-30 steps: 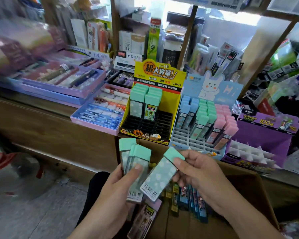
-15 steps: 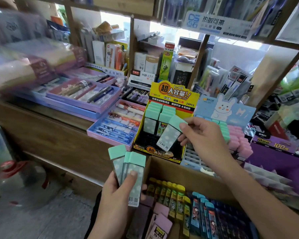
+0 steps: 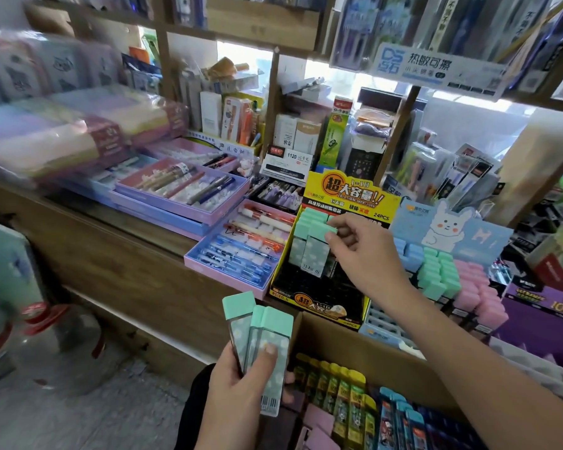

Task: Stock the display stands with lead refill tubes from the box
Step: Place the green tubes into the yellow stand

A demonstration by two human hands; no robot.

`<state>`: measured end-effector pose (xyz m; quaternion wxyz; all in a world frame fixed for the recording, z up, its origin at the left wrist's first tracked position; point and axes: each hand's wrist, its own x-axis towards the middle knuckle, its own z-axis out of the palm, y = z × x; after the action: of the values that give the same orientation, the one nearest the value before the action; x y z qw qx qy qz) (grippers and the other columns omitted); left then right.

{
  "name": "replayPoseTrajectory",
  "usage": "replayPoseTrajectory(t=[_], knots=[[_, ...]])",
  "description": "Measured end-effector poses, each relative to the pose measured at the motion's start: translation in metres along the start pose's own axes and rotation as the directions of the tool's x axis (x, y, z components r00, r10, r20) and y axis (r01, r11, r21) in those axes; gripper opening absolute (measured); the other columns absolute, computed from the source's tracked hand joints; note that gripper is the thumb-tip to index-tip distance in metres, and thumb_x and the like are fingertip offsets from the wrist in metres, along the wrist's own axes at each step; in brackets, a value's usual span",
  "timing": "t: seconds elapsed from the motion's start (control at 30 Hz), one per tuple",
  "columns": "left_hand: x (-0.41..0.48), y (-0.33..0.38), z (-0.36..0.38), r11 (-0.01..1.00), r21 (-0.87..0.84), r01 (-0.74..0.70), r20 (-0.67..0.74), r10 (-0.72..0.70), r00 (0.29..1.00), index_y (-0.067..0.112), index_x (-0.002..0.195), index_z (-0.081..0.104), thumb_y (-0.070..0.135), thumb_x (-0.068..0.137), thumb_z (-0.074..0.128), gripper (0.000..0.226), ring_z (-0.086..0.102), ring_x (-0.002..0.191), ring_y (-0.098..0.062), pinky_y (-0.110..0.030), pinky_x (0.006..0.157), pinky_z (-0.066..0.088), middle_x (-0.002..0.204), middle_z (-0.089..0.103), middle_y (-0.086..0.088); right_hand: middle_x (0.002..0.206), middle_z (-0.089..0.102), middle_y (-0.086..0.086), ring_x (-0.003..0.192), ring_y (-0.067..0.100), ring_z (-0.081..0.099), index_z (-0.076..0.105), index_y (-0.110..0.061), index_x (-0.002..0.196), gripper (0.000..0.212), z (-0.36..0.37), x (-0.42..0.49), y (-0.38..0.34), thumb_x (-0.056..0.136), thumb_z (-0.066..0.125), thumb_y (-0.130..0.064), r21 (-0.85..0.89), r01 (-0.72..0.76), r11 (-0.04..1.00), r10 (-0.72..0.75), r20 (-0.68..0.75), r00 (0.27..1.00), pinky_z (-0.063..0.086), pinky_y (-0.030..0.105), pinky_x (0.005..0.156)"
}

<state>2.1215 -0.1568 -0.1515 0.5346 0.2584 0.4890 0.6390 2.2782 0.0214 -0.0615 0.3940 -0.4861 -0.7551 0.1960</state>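
early: stand front rows bare | right hand grip pinches tube at stand's back | left hand grip holds three tubes | box well stocked

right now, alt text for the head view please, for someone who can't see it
The right hand pinches a mint-capped refill tube at the yellow display stand on a crowded stationery shelf. The left hand holds spare mint tubes above an open cardboard box of more refills.
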Motion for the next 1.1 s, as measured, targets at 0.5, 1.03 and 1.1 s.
replayPoseTrajectory(t=[0.5,1.03,1.1], knots=[[-0.001,0.004,0.002,0.999,0.041,0.035,-0.034,-0.033,0.999,0.018,0.107,0.071,0.015,0.093,0.066,0.015,0.069,0.055,-0.035,-0.032,0.048,0.056,0.078,0.074,-0.024,0.083,0.058,-0.020,0.077,0.002,0.064,0.072,-0.017,0.120,0.021,0.015,0.012,-0.016,0.100,0.066,-0.015,-0.073,0.107,0.992,-0.103,0.048,0.993,0.053,0.026,0.072],[0.001,0.005,0.002,0.995,0.089,0.048,-0.037,-0.045,0.998,0.020,0.107,0.070,0.017,0.094,0.066,0.014,0.070,0.055,-0.037,-0.034,0.050,0.058,0.076,0.075,-0.023,0.090,0.066,-0.012,0.088,0.015,0.069,0.073,-0.007,0.101,0.012,0.013,0.010,-0.021,0.100,0.061,-0.006,-0.068,0.109,0.992,-0.104,0.072,0.992,0.058,0.038,0.082],[0.001,0.005,0.002,0.995,0.091,0.048,-0.043,-0.044,0.998,0.020,0.107,0.070,0.016,0.094,0.066,0.014,0.070,0.055,-0.037,-0.034,0.050,0.058,0.075,0.075,-0.023,0.098,0.069,-0.001,0.091,0.020,0.070,0.076,-0.007,0.109,0.016,0.017,0.008,-0.020,0.099,0.063,-0.007,-0.106,0.127,0.986,-0.120,0.069,0.990,0.059,0.044,0.086]])
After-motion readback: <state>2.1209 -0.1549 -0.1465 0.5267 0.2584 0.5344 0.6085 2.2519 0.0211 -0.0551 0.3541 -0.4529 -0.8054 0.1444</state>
